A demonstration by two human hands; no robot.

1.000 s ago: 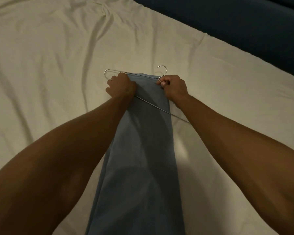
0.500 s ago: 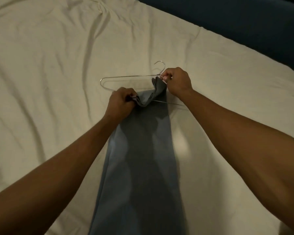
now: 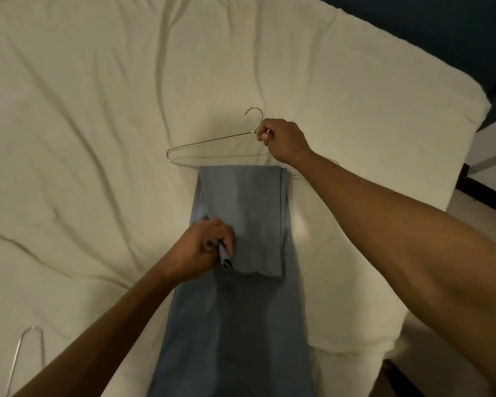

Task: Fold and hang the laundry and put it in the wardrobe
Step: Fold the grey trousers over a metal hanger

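Bed sheet (image 3: 98, 138) fills most of the frame, cream and wrinkled, with a dark blue surface along the upper right edge. Soft, creased base: anything you drag across it can bunch up underneath and pull the fold out of square.

Blue garment (image 3: 235, 325), looks like trousers, runs from bottom centre up to mid-frame. Its end is threaded over the lower bar of the wire hanger (image 3: 212, 140) and folded back toward you, so a shorter flap lies on the long part. Flap's free edge sits just right of your left hand (image 3: 204, 250). Main risk: the flap is much shorter than the hanging length. Lift now and the heavy side likely slides the whole thing off the smooth bar. Judgement only, but I'd pull more through first.

Your right hand (image 3: 284, 140), centre-right, has fingers curled round the hanger neck just below the hook. Grip point is off to one end of the bar in this view; lifting from there could tilt the hanger and let the cloth creep toward the low end.

Your left hand has fingers curled, pinching a rolled bit of the flap's left edge. Only one corner is held, so pulling could skew the flap and leave the right edge lagging. The roll itself may set a crease.

Second hanger (image 3: 26, 353), lower left corner, partly cut off, lies just beside your left forearm. Sweep the arm outward and you may snag it.
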